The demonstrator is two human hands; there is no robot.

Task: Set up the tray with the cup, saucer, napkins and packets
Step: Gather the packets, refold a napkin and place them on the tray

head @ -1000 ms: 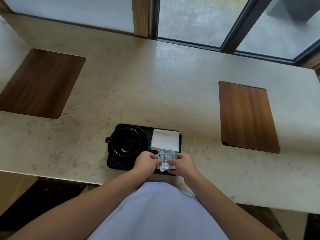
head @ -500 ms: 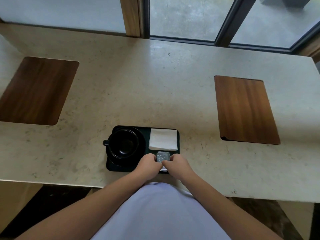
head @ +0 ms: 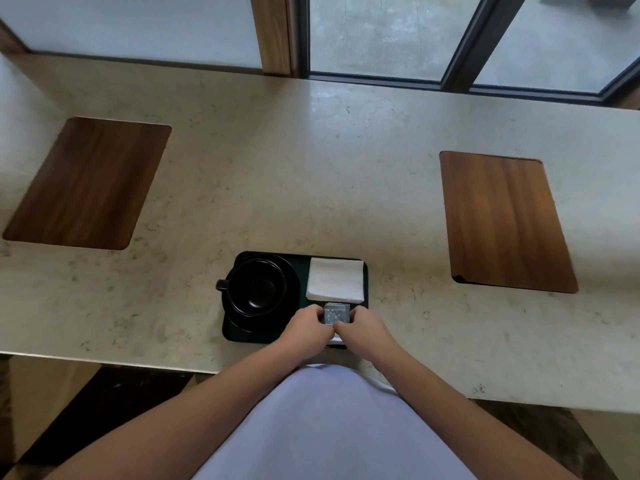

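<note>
Pinching grey packets (head: 335, 313), two hands (head: 307, 329) (head: 364, 330) over one tray (head: 263, 337).

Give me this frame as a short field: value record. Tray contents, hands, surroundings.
surface: beige stone counter by a window
tray: dark rectangular tray, near the counter's front edge
cup: black cup, empty, handle pointing left, on the saucer
saucer: black saucer, left half of the tray
napkins: white folded napkins, far right of the tray
packets: grey packets, just in front of the napkins
left hand: left hand on the packets' left edge
right hand: right hand on the packets' right edge
other: two wooden placemats, left and right
</note>
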